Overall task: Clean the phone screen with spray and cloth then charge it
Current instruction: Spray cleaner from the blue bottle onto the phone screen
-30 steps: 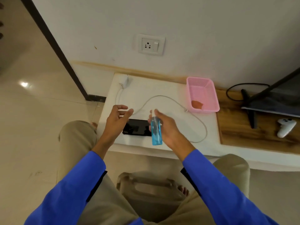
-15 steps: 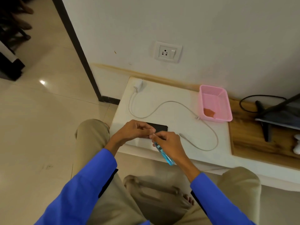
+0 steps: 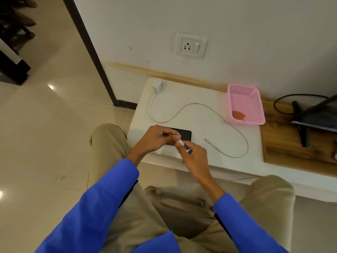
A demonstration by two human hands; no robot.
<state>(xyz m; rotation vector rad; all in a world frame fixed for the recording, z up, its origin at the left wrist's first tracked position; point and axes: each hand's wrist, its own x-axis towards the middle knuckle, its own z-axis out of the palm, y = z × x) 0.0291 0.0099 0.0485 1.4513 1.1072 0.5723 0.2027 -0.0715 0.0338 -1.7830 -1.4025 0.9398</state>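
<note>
A black phone lies flat on the white table, partly hidden under my hands. My right hand grips a small blue spray bottle, mostly hidden in the fist, with its white top pointing toward my left hand. My left hand pinches the bottle's white cap above the phone. An orange cloth lies inside the pink basket. A white charger plug rests at the table's back left, and its cable loops across the table with the free end near the phone.
A wall socket with a switch is above the table. A wooden shelf on the right holds a black stand and dark cable. A dark door frame borders the tiled floor on the left.
The bottle went from upright in my right hand to tilted low over the phone. My left hand closed in from open and now pinches the cap.
</note>
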